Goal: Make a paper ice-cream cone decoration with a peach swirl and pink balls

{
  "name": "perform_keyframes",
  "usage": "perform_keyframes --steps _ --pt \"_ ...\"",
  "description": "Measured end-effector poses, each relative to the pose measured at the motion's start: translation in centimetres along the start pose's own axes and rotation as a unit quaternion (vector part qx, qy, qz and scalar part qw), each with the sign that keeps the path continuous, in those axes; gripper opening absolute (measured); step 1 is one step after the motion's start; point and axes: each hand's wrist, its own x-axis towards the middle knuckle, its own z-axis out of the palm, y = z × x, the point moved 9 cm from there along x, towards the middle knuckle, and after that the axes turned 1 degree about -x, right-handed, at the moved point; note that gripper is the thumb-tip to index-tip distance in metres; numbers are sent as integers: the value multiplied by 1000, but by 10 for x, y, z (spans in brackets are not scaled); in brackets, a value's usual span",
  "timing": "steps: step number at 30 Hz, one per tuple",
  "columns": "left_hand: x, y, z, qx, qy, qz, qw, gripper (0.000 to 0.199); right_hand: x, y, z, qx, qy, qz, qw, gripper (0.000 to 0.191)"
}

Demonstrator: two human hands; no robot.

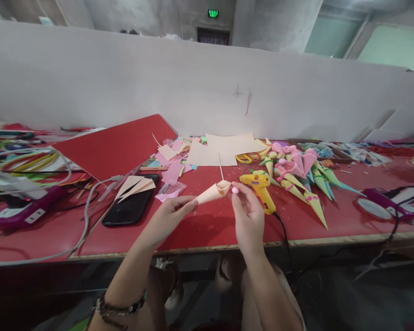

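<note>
My left hand [177, 211] pinches the narrow end of a cream paper cone [209, 194], which lies tilted with its wide, folded mouth to the right. A thin pale stick [220, 166] rises behind that mouth; whether it is joined to the cone I cannot tell. Between the thumb and fingers of my right hand [247, 212] is a small pink ball [235, 190], close beside the cone's mouth. Just right of this hand a yellow glue gun [260, 188] rests on the red table [200, 230].
Finished-looking paper cones [305, 184] in several colours pile up at the right. A black phone [129, 207] carries cut cream pieces [138, 185]. Purple power strips [27, 214] and cables lie at both sides. Cream sheets [232, 143] and a red board [120, 145] are near the white partition [193, 87].
</note>
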Motion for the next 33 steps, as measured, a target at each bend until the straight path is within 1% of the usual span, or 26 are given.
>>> perform_keyframes --steps 3,7,12,16,22,28,33 --pt "-1 -2 -3 -19 6 -3 1000 33 1 1 -5 -6 10 -3 1000 21" --pt "-2 -6 -8 -63 29 -13 998 34 1 -1 -9 -23 27 -10 999 22" --pt "-1 -7 -10 -115 53 -21 992 33 1 0 -10 8 38 7 999 21" --pt "-2 -7 -10 -112 57 -26 992 33 1 -5 -12 -9 50 -8 999 18" --pt "-2 -4 -10 -90 53 -22 994 32 1 -9 -8 -21 31 -27 999 14" --pt "-2 -1 -12 -94 65 -25 993 30 0 -15 -8 -60 27 -67 996 13" --pt "-2 1 -11 -92 68 -24 993 31 0 -14 -7 -77 20 -70 994 14"
